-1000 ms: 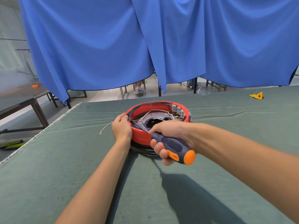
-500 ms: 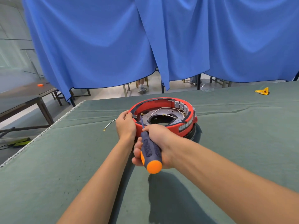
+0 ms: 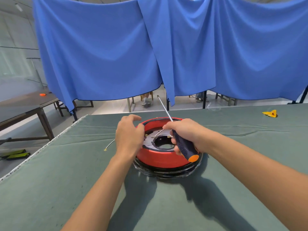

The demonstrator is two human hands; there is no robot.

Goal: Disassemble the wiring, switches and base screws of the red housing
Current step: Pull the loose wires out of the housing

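Right hand point(image 3: 185, 134) grips the screwdriver point(image 3: 184, 147) by its dark handle, shaft tilted up and away, tip clear of the work. Its thumb and forefinger also seem to pinch a pale wire point(image 3: 159, 132) inside the red housing point(image 3: 160, 159). Left hand point(image 3: 129, 135) lies against the housing's left rim, fingers loosely spread, holding nothing. Housing sits open-side up on the green table cover point(image 3: 66, 172), a black coil beneath it. One loose wire point(image 3: 109, 145) lies on the cloth just left of it.

I judge this the wiring step: a lead being drawn free. Next I'd need the left hand bracing the rim while the wire lifts out without snagging the plate.
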